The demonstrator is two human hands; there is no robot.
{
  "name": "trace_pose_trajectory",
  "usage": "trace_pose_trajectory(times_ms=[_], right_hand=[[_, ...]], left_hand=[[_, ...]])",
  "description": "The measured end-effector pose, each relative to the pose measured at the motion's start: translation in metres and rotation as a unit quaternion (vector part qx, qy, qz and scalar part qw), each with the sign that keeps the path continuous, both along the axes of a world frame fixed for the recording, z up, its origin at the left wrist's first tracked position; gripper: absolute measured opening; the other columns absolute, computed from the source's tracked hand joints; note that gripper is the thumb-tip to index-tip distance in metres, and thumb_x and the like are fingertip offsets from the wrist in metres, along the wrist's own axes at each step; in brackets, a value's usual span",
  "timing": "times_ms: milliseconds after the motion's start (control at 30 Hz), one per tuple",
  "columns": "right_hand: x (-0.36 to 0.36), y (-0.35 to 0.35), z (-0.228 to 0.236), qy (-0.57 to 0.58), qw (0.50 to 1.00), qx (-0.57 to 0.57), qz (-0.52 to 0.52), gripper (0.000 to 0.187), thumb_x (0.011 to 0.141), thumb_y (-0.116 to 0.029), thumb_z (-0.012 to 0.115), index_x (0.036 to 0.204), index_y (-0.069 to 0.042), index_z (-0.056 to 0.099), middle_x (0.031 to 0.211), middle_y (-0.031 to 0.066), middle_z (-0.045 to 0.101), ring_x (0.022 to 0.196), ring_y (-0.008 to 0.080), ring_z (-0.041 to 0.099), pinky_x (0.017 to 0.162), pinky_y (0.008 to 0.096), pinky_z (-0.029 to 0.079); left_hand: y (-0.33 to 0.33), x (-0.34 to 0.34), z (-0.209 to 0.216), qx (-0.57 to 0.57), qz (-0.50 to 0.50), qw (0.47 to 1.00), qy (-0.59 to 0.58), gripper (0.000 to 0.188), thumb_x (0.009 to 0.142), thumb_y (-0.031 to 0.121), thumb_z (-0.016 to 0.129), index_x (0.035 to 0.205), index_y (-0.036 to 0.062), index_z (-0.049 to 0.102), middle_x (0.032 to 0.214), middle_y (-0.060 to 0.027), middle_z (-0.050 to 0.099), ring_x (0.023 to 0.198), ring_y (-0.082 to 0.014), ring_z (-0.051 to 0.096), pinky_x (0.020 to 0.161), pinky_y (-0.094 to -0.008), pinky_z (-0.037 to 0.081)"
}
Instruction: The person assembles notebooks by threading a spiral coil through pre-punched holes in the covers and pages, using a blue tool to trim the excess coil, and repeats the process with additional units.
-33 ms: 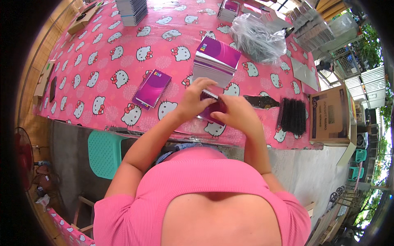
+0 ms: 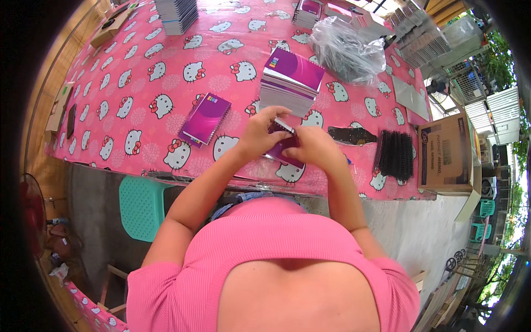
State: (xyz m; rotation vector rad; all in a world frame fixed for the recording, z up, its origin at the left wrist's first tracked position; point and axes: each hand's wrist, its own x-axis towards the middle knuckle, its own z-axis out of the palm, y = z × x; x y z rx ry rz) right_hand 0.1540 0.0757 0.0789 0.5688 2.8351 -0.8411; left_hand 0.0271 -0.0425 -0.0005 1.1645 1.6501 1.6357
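Near the table's front edge, a small purple-covered notebook (image 2: 279, 149) lies between my hands, partly hidden by my fingers. My left hand (image 2: 261, 131) grips its upper left side, thumb on the cover and fingers bent over the far edge. My right hand (image 2: 319, 148) has its fingers curled in at the notebook's right side, by the upper edge. Just beyond stands a stack of purple-covered pads (image 2: 293, 74). Two spiral-bound purple notebooks (image 2: 204, 120) overlap to the left. At the right lie a bundle of black wire spirals (image 2: 394, 156) and a torn black strip (image 2: 351, 135).
A pink patterned cloth (image 2: 149, 133) covers the table. A clear plastic bag (image 2: 348, 52) sits at the back right, near stacked notebooks (image 2: 417, 36). An opened cardboard box (image 2: 445, 155) stands at the right edge. Another notebook stack (image 2: 177, 16) is far left. A green stool (image 2: 141, 207) stands below.
My right hand has shifted slightly, its fingers curling closer to the notebook's upper edge. My left hand stays nearly in place.
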Motion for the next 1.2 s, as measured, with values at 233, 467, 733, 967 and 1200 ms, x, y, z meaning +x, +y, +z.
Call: trace_pose_trajectory(times_ms=[233, 467, 733, 967, 1200], right_hand=[[-0.008, -0.003, 0.006, 0.023, 0.999, 0.042, 0.018, 0.041, 0.069, -0.032, 0.075, 0.090, 0.001, 0.062, 0.082, 0.0198, 0.064, 0.081, 0.0367, 0.062, 0.070, 0.0431, 0.048], [-0.014, -0.011, 0.006, -0.052, 0.997, 0.040, 0.039, 0.045, 0.071, -0.035, 0.074, 0.094, 0.001, 0.063, 0.084, 0.0203, 0.064, 0.080, 0.0374, 0.062, 0.070, 0.0436, 0.048], [-0.018, -0.008, 0.003, -0.055, 0.995, 0.060, 0.062, 0.044, 0.073, -0.033, 0.073, 0.099, 0.000, 0.061, 0.093, 0.0190, 0.065, 0.088, 0.0364, 0.062, 0.073, 0.0444, 0.048], [-0.013, -0.014, 0.013, 0.033, 0.998, 0.052, 0.033, 0.039, 0.075, -0.032, 0.072, 0.095, -0.001, 0.061, 0.091, 0.0178, 0.065, 0.089, 0.0357, 0.062, 0.077, 0.0451, 0.049], [0.002, -0.010, 0.009, -0.029, 0.995, 0.086, 0.031, 0.041, 0.074, -0.028, 0.073, 0.098, 0.004, 0.062, 0.094, 0.0183, 0.067, 0.085, 0.0342, 0.065, 0.075, 0.0433, 0.051]], left_hand=[[-0.009, 0.003, -0.003, 0.089, -0.014, 0.976, -0.196, 0.031, 0.083, -0.006, 0.064, 0.113, -0.0003, 0.058, 0.098, -0.0040, 0.062, 0.088, -0.0080, 0.059, 0.073, -0.0219, 0.050], [-0.013, 0.003, 0.005, 0.088, 0.040, 0.976, -0.197, 0.031, 0.080, -0.005, 0.067, 0.110, 0.0014, 0.066, 0.091, -0.0022, 0.066, 0.081, -0.0072, 0.061, 0.069, -0.0208, 0.050], [-0.013, 0.001, -0.021, 0.029, 0.097, 0.965, -0.243, 0.035, 0.078, -0.009, 0.067, 0.112, -0.0025, 0.064, 0.095, -0.0090, 0.068, 0.084, -0.0120, 0.064, 0.076, -0.0237, 0.053], [-0.013, 0.005, -0.004, 0.082, 0.079, 0.953, -0.280, 0.032, 0.078, -0.011, 0.066, 0.108, -0.0026, 0.066, 0.094, -0.0084, 0.068, 0.083, -0.0114, 0.064, 0.075, -0.0231, 0.053], [-0.015, 0.008, -0.006, 0.056, 0.059, 0.966, -0.245, 0.028, 0.078, -0.010, 0.067, 0.105, -0.0022, 0.067, 0.092, -0.0073, 0.068, 0.083, -0.0112, 0.064, 0.076, -0.0229, 0.052]])
